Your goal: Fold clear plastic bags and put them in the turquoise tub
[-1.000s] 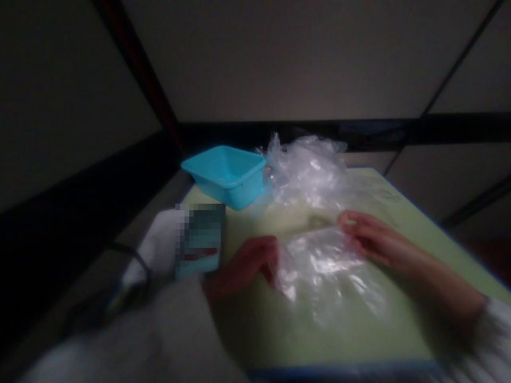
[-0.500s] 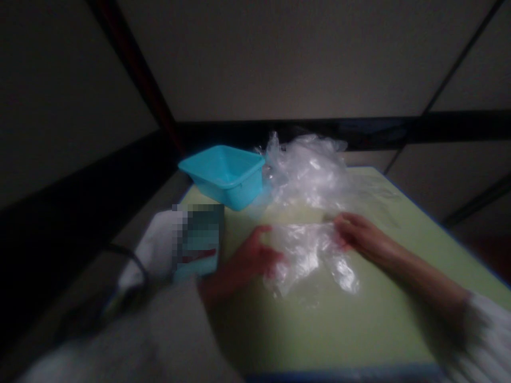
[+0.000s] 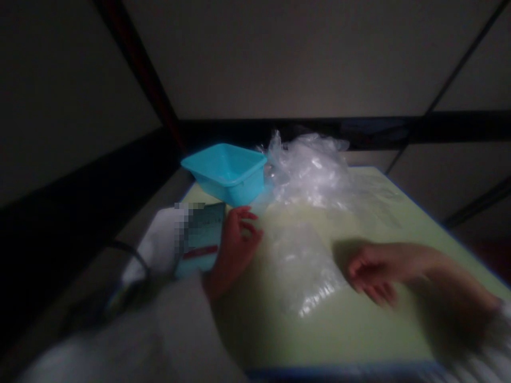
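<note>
A clear plastic bag (image 3: 305,266) lies spread on the yellow-green table between my two hands. My left hand (image 3: 241,236) hovers left of the bag, its fingers loosely bent and apart, with nothing in them. Just beyond the bag's right edge is my right hand (image 3: 371,274), angled downward and somewhat blurred. Its fingers hang loosely apart, and I see nothing held in them. Whether the fingertips touch the bag is unclear.
A turquoise plastic basin (image 3: 227,173) stands at the back left. Beside it sits a crumpled heap of clear plastic bags (image 3: 313,170). A flat device or box with a red stripe (image 3: 200,252) lies left of my left hand, partly pixelated. The table (image 3: 319,346) has blue edges.
Both hands have let go of the plastic bag, which now lies flatter on the table. My left hand moved left and slightly away; my right hand moved right and nearer to me.
</note>
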